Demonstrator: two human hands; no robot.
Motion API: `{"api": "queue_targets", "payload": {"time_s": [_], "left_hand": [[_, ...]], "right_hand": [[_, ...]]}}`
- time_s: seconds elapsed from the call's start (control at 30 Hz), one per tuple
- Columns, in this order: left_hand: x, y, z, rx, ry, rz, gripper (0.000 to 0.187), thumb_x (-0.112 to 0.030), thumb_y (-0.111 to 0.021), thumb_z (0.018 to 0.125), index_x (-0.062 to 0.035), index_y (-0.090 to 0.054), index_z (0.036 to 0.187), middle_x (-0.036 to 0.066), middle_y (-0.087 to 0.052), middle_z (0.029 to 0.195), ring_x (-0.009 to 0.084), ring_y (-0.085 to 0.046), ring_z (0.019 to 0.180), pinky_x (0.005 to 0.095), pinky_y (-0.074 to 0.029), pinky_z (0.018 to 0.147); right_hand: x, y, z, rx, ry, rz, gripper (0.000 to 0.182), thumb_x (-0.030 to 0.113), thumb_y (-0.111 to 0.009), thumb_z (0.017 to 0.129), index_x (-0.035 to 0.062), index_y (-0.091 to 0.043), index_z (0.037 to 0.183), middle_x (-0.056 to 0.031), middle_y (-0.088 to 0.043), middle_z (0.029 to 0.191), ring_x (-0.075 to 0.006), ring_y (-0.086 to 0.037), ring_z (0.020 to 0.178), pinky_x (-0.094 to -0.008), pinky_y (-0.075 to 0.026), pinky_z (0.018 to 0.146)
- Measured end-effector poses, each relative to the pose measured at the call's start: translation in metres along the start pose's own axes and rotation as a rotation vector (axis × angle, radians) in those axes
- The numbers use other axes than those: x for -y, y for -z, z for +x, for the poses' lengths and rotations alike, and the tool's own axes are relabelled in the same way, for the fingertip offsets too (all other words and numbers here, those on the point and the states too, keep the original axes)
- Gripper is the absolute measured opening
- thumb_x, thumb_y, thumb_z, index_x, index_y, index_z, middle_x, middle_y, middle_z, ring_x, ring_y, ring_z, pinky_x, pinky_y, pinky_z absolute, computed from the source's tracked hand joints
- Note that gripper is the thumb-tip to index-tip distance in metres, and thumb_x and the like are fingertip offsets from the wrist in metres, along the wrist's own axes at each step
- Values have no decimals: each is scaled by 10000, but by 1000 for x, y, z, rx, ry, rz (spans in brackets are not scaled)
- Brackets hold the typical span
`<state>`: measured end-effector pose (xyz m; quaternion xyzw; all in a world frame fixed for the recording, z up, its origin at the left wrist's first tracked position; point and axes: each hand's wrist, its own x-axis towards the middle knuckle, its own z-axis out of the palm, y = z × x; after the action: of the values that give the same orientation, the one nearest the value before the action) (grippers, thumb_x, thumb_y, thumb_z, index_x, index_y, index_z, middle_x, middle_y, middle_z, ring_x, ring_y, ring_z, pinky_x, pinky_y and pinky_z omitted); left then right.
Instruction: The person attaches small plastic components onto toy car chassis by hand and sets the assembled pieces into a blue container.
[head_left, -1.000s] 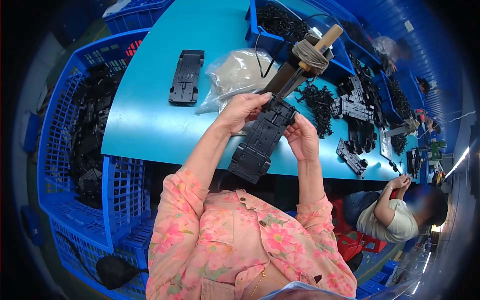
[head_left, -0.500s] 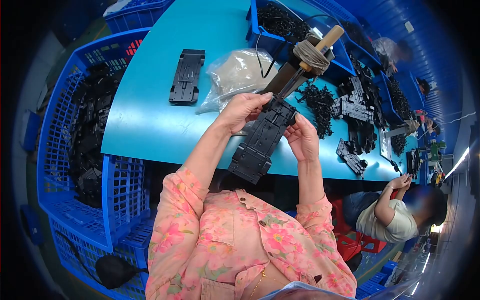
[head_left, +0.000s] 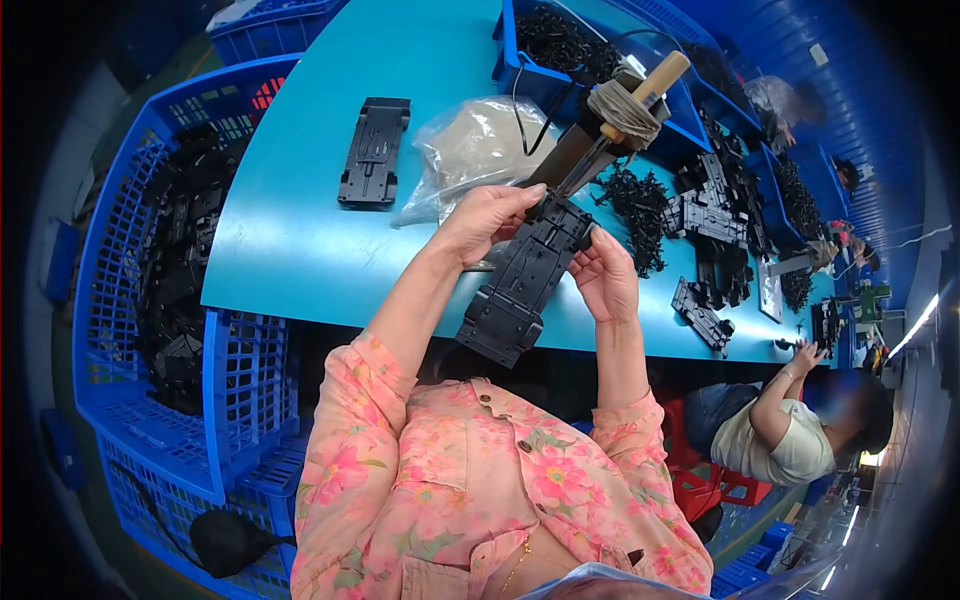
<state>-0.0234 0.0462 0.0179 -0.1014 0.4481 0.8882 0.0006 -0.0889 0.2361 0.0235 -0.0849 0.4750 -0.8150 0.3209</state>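
Both my hands hold a long black plastic chassis part (head_left: 520, 282) up over the near edge of the teal table (head_left: 300, 240). My left hand (head_left: 482, 222) grips its upper left side. My right hand (head_left: 604, 275) grips its right edge. The part's far end sits against the metal tip of a tool with a wooden handle (head_left: 622, 100) wound with cord, fixed at an angle on the table.
Another black chassis part (head_left: 373, 152) lies on the table to the left, beside a clear plastic bag (head_left: 480, 145). Small black pieces (head_left: 640, 205) and more parts (head_left: 715, 215) lie to the right. Blue crates (head_left: 170, 260) of black parts stand at left. A co-worker (head_left: 790, 430) sits at right.
My hands and the chassis part have stayed in place. The co-worker's hand at the right has shifted slightly along the table edge.
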Motion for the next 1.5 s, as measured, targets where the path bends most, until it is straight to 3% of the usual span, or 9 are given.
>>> {"api": "queue_targets", "payload": {"time_s": [0.53, 0.83, 1.13, 1.5], "left_hand": [[2, 2, 1, -20, 18, -17, 275, -361, -657, 793, -91, -634, 748, -68, -501, 634, 13, -432, 536, 168, -359, 497], [8, 27, 3, -18, -14, -22, 273, -334, -633, 817, -62, -621, 833, -57, -523, 669, 8, -441, 530, 151, -335, 466], [19, 42, 10, -55, -54, -129, 257, -309, -625, 825, -54, -616, 851, -40, -536, 679, 7, -431, 536, 160, -376, 481], [13, 36, 6, -48, -99, -166, 300, -315, -611, 832, -26, -608, 912, 27, -607, 749, 66, -563, 618, 206, -480, 547]], "right_hand": [[-6, 2, 0, 24, -26, 19, 191, 190, -564, 861, 22, -581, 950, -53, -630, 843, -122, -587, 715, -270, -499, 676], [-15, 3, 12, -12, -193, -24, 152, 179, -586, 845, 32, -567, 880, -55, -597, 763, -180, -594, 711, -318, -507, 673], [-17, -16, 17, -45, -217, 34, 149, 182, -612, 833, 49, -567, 882, -27, -573, 735, -157, -577, 706, -319, -494, 678], [-17, -24, 17, -39, -197, 64, 174, 202, -615, 833, 55, -568, 913, -34, -598, 770, -146, -573, 708, -310, -487, 680]]}}
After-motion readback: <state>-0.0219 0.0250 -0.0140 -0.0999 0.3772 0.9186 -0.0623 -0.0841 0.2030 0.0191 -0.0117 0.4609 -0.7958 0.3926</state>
